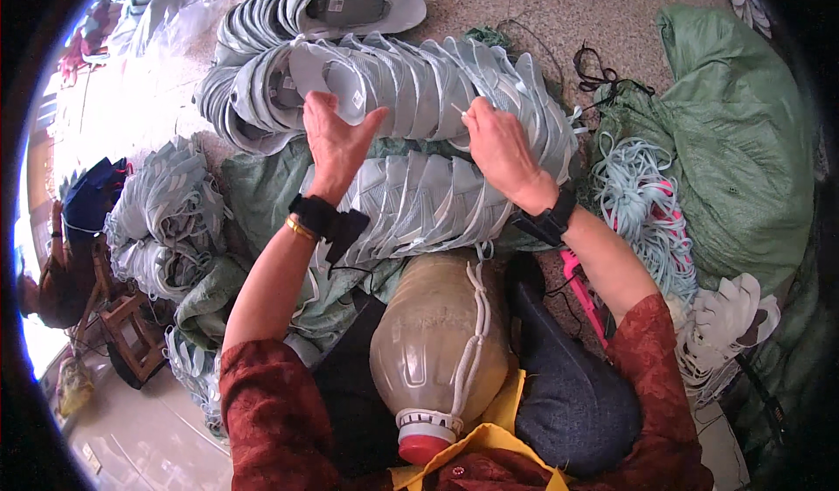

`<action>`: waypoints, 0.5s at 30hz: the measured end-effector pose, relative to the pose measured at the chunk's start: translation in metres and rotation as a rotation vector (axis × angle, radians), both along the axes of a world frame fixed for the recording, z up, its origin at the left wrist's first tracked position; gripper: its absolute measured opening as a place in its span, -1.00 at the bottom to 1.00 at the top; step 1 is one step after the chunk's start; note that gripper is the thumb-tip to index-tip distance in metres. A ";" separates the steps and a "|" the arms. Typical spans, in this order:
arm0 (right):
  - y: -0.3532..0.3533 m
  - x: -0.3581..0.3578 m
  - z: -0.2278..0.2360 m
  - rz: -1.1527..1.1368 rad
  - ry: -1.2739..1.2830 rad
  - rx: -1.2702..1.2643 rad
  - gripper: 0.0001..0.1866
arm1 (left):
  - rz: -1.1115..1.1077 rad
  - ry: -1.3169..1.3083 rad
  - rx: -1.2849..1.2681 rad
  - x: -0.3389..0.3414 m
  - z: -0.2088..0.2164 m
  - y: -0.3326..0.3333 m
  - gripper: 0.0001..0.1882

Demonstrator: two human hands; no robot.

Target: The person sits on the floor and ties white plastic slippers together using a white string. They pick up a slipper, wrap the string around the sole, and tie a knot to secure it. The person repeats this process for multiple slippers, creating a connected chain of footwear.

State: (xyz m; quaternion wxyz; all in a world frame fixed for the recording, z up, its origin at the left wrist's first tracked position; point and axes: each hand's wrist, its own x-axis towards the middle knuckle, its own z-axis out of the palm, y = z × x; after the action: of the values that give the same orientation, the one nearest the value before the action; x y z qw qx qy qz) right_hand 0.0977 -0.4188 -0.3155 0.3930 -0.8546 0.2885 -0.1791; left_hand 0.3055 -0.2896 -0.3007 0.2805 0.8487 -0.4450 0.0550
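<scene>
Pale grey shoe uppers [411, 76] lie nested in a long row across the far side. At the row's left end is a loose upper [343, 84] with its pale inside showing. My left hand [335, 146] is at that upper's near edge, thumb spread away from the fingers. My right hand [505, 150] is closed in a pinch, above the row's right part. A thin whitish piece [460, 110] sticks out from its fingertips; its kind is too small to tell. A second row of uppers [415, 202] lies nearer, below both hands.
Between my legs rests a large clear bottle [437, 342] with a red cap and a white cord along it. At right are a bundle of light blue laces [638, 202], a green sack [738, 150] and white pieces [721, 320]. More bundled uppers [170, 211] lie left.
</scene>
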 end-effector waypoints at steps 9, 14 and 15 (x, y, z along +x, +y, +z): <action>-0.032 0.039 -0.025 -0.052 0.350 0.117 -0.89 | -0.087 0.654 0.198 -0.003 -0.026 -0.022 -0.13; -0.018 0.042 -0.034 -0.120 0.240 0.067 -0.87 | -0.107 0.678 0.188 -0.010 -0.025 -0.015 -0.02; -0.016 0.042 -0.035 -0.133 0.241 0.058 -0.86 | -0.098 0.654 0.170 -0.011 -0.030 -0.012 -0.02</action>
State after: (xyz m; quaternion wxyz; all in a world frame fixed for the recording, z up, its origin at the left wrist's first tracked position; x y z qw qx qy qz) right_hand 0.1397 -0.4345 -0.3502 0.3673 -0.8371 0.3947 -0.0923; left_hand 0.2944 -0.3013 -0.3308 0.3390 0.8194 -0.3745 -0.2709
